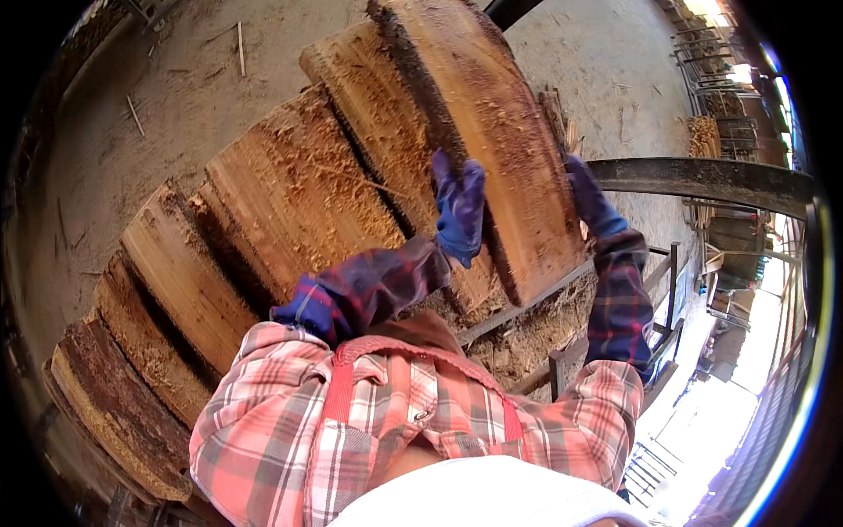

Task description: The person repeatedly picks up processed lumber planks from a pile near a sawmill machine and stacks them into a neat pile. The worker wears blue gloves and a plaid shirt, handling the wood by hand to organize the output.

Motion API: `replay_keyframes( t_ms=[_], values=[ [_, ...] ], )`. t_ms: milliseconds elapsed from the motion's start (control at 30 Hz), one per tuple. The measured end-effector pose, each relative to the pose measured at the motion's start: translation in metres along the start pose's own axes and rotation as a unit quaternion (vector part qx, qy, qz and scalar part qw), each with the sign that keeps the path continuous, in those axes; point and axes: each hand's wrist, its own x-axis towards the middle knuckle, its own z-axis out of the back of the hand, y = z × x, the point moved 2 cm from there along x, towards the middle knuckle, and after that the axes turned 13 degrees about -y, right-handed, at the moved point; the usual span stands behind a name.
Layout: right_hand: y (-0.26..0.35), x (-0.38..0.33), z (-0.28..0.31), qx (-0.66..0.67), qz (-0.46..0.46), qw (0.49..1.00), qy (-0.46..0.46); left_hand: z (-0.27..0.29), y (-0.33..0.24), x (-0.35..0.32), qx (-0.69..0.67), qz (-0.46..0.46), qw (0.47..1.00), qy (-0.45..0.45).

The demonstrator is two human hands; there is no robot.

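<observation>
A thick wooden slab (500, 132) with dark bark edges and sawdust on its face lies at a slant in front of me, on top of its neighbours. By its left bark edge is my left hand (458, 209), in a blue-purple glove, thumb and fingers apart; the hand is slightly blurred. My right hand (595, 200), also gloved, lies along the slab's right edge with fingers stretched forward, some of them hidden. Left of this slab, a second sawdust-covered slab (378, 105) lies partly under it.
Several more rough slabs (189, 277) fan out to the left. A dark metal bar (702, 180) juts in from the right, and a metal frame (531, 303) runs below the slab's near end. Sawdust and wood slivers litter the concrete floor (189, 83).
</observation>
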Motion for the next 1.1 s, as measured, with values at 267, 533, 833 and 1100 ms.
replay_keyframes(
  t_ms=[267, 533, 833, 1100],
  values=[
    [-0.096, -0.098, -0.036, 0.281, 0.115, 0.801, -0.516, -0.017, -0.030, 0.062, -0.013, 0.003, 0.999, 0.036],
    [-0.054, -0.033, 0.011, 0.286, 0.118, 0.845, -0.437, -0.076, -0.009, 0.067, 0.412, -0.100, 0.905, -0.048],
    [-0.149, -0.280, -0.105, 0.001, 0.206, 0.867, -0.454, 0.044, -0.009, -0.068, 0.133, -0.469, 0.845, 0.219],
    [-0.409, -0.722, -0.235, 0.453, -0.158, 0.571, -0.667, 0.210, 0.024, -0.439, 0.086, -0.028, 0.718, 0.690]
  ],
)
